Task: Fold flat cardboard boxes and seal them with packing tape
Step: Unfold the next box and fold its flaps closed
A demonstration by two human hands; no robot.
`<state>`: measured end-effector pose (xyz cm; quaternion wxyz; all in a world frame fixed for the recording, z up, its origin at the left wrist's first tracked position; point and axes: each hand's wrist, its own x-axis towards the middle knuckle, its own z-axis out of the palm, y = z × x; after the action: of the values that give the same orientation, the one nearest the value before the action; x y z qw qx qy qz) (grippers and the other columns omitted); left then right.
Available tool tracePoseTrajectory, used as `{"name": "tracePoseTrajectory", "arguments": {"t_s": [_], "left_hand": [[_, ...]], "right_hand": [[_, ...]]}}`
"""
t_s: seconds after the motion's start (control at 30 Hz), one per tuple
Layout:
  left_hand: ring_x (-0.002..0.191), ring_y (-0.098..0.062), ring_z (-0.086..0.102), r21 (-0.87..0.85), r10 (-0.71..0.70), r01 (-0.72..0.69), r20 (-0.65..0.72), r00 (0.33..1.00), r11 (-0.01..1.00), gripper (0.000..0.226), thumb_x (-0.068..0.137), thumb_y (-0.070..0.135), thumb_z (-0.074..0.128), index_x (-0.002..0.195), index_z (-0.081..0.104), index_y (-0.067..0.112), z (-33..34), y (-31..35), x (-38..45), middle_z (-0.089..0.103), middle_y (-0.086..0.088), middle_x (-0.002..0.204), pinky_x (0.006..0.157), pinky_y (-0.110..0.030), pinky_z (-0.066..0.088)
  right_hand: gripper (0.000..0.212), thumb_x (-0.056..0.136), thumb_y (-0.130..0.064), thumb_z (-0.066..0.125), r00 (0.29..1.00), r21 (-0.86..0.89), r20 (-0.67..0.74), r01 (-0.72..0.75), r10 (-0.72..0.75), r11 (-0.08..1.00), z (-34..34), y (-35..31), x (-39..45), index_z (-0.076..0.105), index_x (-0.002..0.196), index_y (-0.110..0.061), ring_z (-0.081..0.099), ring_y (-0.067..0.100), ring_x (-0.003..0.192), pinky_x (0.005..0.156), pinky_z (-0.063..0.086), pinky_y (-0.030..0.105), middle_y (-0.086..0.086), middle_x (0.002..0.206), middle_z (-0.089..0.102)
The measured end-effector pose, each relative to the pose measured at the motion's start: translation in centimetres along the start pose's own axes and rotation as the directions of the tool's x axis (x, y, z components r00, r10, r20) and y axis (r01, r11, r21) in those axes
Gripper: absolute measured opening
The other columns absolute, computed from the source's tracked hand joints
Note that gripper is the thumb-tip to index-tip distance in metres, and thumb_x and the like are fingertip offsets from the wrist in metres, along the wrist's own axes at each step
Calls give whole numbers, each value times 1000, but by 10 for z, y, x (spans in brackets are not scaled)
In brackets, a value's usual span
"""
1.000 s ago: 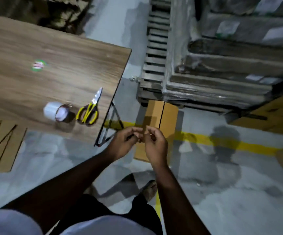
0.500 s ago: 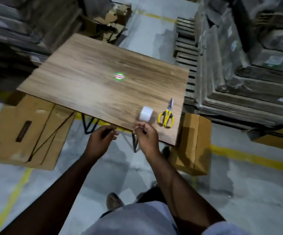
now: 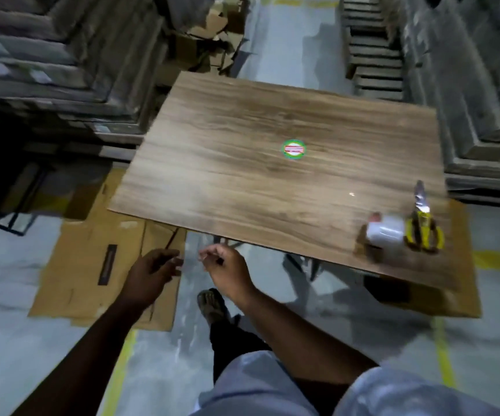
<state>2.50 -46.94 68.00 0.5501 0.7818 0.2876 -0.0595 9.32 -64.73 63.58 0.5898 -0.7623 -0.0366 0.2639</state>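
1. Your left hand hangs below the near edge of the table, fingers loosely curled around nothing you can make out.
2. Your right hand sits just beside it, a small gap between the two; thumb and forefinger look pinched together, but whether they hold anything is too blurred to tell.
3. The table is a flat rectangular board with brown wood grain, smooth, with sharp straight edges; most of its surface lies bare.
4. A round green and red sticker marks the middle of the board.
5. The roll of tape, a pale glossy cylinder lying on its side, rests near the board's near right corner, well apart from both hands.
6. Scissors with yellow handles and a shiny blade lie touching or just beside the roll, close to the right edge.
7. Flat cardboard, tan and creased, lies on the grey concrete floor under and left of your left hand.
8. Wrapped stacks of flat material crowd the left and right sides, leaving a narrow aisle beyond the table.
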Motion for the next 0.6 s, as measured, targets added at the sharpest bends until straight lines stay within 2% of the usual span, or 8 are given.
{"name": "tracePoseTrajectory", "arguments": {"t_s": [0.07, 0.13, 0.2, 0.27, 0.33, 0.43, 0.53, 0.6], "left_hand": [[81, -19, 71, 42, -69, 68, 24, 997, 997, 18, 103, 5, 60, 119, 69, 2, -40, -26, 25, 77, -15, 104, 71, -27, 54], [83, -21, 73, 91, -147, 142, 47, 988, 986, 18, 103, 4, 61, 118, 69, 3, -82, -55, 41, 77, -12, 102, 72, -25, 55], [87, -23, 75, 137, -207, 201, 27, 978, 970, 19, 102, 4, 62, 119, 70, 6, -126, -82, 54, 79, -7, 99, 76, -32, 58], [91, -27, 75, 164, -264, 257, 21, 964, 952, 19, 103, 3, 60, 119, 69, 6, -169, -100, 70, 78, -8, 100, 76, -31, 56], [94, -32, 74, 177, -288, 281, 16, 958, 943, 18, 100, 6, 63, 116, 68, 10, -208, -111, 88, 77, -10, 100, 82, -39, 58], [93, -25, 74, 275, -289, 267, 40, 957, 924, 20, 100, 8, 63, 114, 67, 21, -259, -134, 124, 77, -5, 100, 92, -49, 58], [96, -27, 72, 320, -265, 247, 13, 964, 915, 19, 101, 12, 63, 115, 66, 24, -300, -159, 168, 76, -6, 105, 87, -40, 56], [95, -25, 69, 344, -252, 240, -10, 968, 908, 18, 100, 18, 66, 117, 69, 20, -324, -179, 194, 75, -8, 109, 81, -32, 50]], "right_hand": [[10, 103, -22, 67, 997, -2, 47, -63, 63, 998, 46, 0, 30, 76, 106, -18, 72, 18, 100, 93, 57, 41, -1, 107, 76], [12, 102, -20, 67, 988, -12, 88, -130, 130, 991, 93, -4, 55, 74, 95, -28, 72, 20, 100, 93, 58, 41, -5, 99, 75], [17, 100, -22, 66, 968, -46, 162, -187, 192, 981, 140, -12, 80, 71, 89, -33, 72, 23, 98, 94, 58, 43, -5, 95, 75], [15, 100, -25, 63, 942, -89, 235, -224, 239, 970, 185, -24, 105, 70, 90, -34, 71, 25, 99, 94, 58, 45, -1, 100, 75], [19, 101, -26, 62, 916, -134, 270, -271, 298, 953, 223, -37, 130, 67, 86, -37, 71, 26, 98, 92, 58, 43, -2, 95, 73], [19, 100, -28, 63, 897, -156, 266, -322, 354, 934, 275, -51, 168, 66, 84, -39, 70, 22, 101, 93, 58, 39, -5, 97, 71], [9, 98, -31, 66, 885, -180, 232, -368, 403, 912, 326, -52, 201, 68, 91, -35, 67, 18, 102, 91, 54, 31, -6, 103, 70], [9, 97, -34, 69, 866, -185, 191, -431, 463, 883, 362, -44, 218, 68, 88, -34, 69, 23, 106, 96, 57, 38, -3, 107, 72]]}}
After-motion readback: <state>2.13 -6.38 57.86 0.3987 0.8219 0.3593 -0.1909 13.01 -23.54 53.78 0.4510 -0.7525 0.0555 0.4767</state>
